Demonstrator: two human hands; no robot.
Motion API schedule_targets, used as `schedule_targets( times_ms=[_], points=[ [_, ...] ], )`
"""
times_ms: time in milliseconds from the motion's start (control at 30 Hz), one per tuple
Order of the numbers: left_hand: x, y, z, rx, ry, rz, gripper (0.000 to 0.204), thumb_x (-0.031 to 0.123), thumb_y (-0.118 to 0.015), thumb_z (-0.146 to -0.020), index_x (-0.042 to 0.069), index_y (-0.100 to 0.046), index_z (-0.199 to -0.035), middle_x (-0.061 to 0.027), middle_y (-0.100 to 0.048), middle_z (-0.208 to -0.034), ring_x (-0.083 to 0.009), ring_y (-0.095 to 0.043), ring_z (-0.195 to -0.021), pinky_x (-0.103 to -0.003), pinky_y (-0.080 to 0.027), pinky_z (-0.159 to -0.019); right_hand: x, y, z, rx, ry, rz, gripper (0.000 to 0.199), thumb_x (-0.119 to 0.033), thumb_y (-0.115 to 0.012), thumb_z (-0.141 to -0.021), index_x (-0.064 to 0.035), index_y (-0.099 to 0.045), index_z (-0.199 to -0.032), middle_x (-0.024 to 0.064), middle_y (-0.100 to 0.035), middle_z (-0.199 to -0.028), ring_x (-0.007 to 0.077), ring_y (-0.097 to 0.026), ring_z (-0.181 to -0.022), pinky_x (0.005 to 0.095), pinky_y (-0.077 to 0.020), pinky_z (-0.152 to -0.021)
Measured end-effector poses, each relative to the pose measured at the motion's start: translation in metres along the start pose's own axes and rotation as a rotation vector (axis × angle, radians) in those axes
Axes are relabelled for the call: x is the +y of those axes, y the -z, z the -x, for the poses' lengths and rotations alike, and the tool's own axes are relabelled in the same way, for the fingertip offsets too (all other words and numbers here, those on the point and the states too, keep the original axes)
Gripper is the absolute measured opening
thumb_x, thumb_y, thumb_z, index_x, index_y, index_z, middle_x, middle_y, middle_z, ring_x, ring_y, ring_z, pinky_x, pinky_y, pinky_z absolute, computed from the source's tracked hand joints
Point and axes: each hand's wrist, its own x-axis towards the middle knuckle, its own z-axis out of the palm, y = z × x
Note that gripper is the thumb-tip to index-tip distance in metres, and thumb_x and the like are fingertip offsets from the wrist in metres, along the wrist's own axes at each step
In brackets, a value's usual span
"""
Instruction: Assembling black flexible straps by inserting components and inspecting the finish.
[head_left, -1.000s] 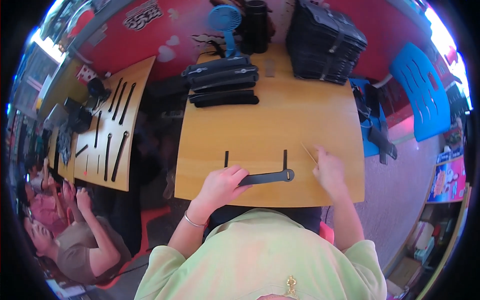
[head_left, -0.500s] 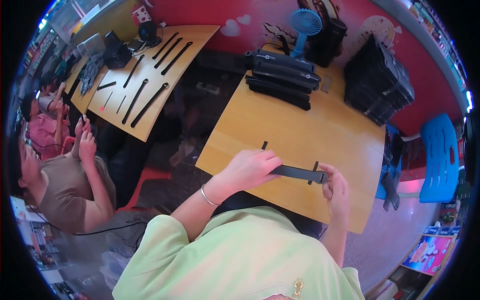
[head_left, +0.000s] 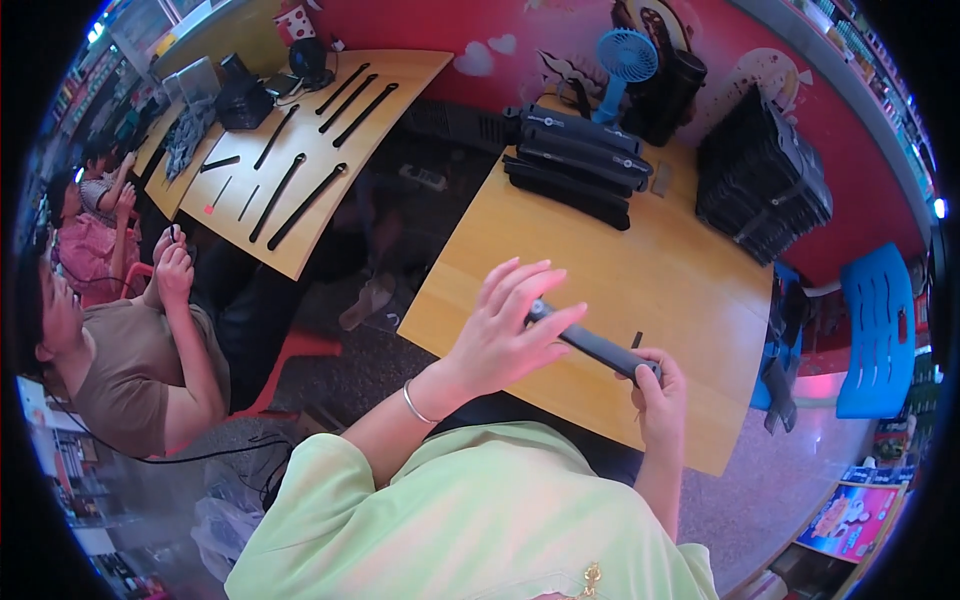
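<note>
A dark grey-black strap (head_left: 605, 352) slants over the near part of my wooden table. At its right end my right hand (head_left: 660, 393) is closed, thumb on top and fingers curled beneath. A small dark strip (head_left: 637, 340) juts up beside those fingers. My left hand (head_left: 508, 330) is by the strap's other end, fingers stretched and spread. That end, with a small pale round mark, shows between the fingers; whether any finger touches it, I cannot tell.
Bundled black straps (head_left: 580, 150) lie at the table's back, before a blue fan (head_left: 622, 70). A black stack (head_left: 765, 180) stands back right, near a blue chair (head_left: 872, 330). To the left, a seated person (head_left: 150, 360) works at another table (head_left: 300, 225) with several black straps.
My left hand has lifted off the strap and spread its fingers. The strap now tilts more, its left end higher. My right hand has changed from fingertips at the end to a thumb-on-top grip.
</note>
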Motion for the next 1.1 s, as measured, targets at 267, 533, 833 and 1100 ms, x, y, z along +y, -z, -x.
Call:
schedule_targets(
  times_ms=[267,533,833,1100],
  points=[
    [-0.011,-0.002,0.024,0.123,0.113,0.016,0.037,0.016,-0.072,-0.069,0.012,-0.06,-0.104,-0.01,-0.052,-0.106,-0.0275,-0.05,-0.107,-0.048,-0.036,-0.098,0.008,0.084,-0.002,-0.129,0.191,-1.126,0.031,-0.03,-0.056,-0.091,-0.016,-0.052,-0.118,-0.0019,-0.06,-0.096,0.0051,-0.026,-0.048,0.0206,-0.021,-0.043],
    [-0.004,-0.011,0.025,-0.123,0.413,0.815,0.036,0.014,-0.065,-0.082,0.007,-0.055,-0.115,-0.0091,-0.053,-0.106,-0.0224,-0.051,-0.105,-0.036,-0.043,-0.092,0.018,0.09,0.012,-0.164,0.077,-0.748,0.033,-0.025,-0.058,-0.09,-0.0172,-0.051,-0.121,0.001,-0.062,-0.103,0.005,-0.034,-0.05,0.0209,-0.0237,-0.042],
    [0.021,-0.038,0.034,-0.284,0.573,1.682,0.051,0.019,-0.053,-0.093,0.003,-0.033,-0.137,-0.0073,-0.045,-0.128,-0.0166,-0.044,-0.118,-0.033,-0.04,-0.095,0.001,-0.029,0.006,-0.199,-0.148,-0.097,0.033,-0.03,-0.063,-0.086,0.0004,-0.062,-0.1,0.0037,-0.063,-0.07,0.0022,-0.042,-0.049,0.0157,-0.0253,-0.043],
    [0.014,-0.038,0.03,0.024,0.801,1.756,0.038,0.014,-0.04,-0.098,0.012,-0.027,-0.134,-0.0139,-0.053,-0.122,-0.0266,-0.052,-0.115,-0.039,-0.045,-0.093,0.008,-0.015,-0.006,0.032,0.037,0.118,0.033,-0.031,-0.044,-0.096,-0.0041,-0.063,-0.097,-0.002,-0.055,-0.062,0.0011,-0.031,-0.046,0.017,-0.0229,-0.042]
  ],
)
